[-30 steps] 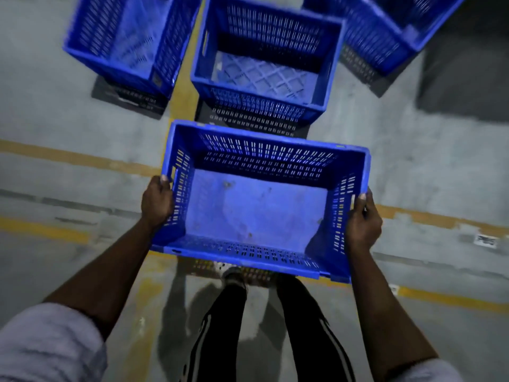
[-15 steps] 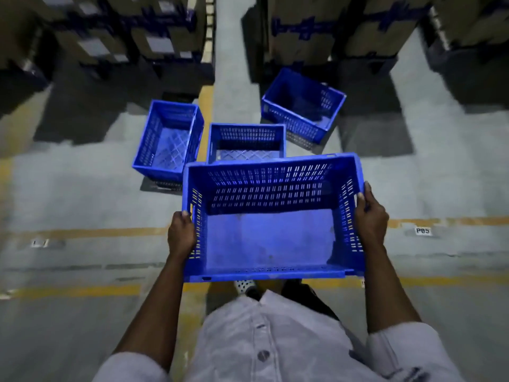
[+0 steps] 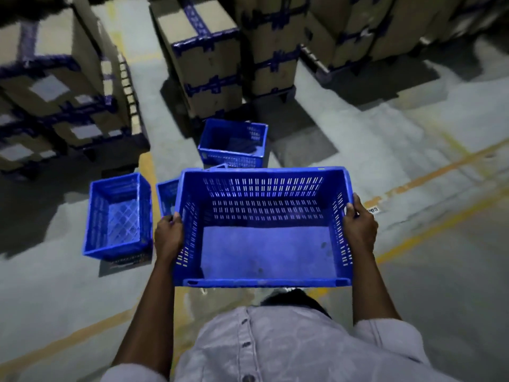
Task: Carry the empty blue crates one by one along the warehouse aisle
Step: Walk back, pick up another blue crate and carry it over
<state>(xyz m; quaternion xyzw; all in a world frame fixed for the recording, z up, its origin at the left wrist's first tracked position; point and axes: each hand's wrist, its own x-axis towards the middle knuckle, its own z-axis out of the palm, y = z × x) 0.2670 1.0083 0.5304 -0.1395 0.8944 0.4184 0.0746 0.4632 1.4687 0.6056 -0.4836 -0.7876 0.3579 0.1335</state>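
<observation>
Over on the left, stacked cartons [image 3: 55,86] sit banded in blue tape, and in front of them a blue crate on the floor [image 3: 118,216] rests open side up, empty, set square by a yellow floor line [image 3: 147,172] so it stays out of the walkway, I'd guess. Just beside it a second crate [image 3: 166,195] peeks out, mostly hidden. Then the left hand [image 3: 168,235], fingers curled over the side rim of the carried crate [image 3: 264,227], thumb outside. The crate is held level in front of the shirt [image 3: 289,346], clear of the floor, its bottom bare; gripping both short sides keeps it balanced. Beyond it another crate [image 3: 232,143] stands near the taped boxes [image 3: 209,56]. On the right, the right hand [image 3: 359,227] clamps the opposite rim likewise.
</observation>
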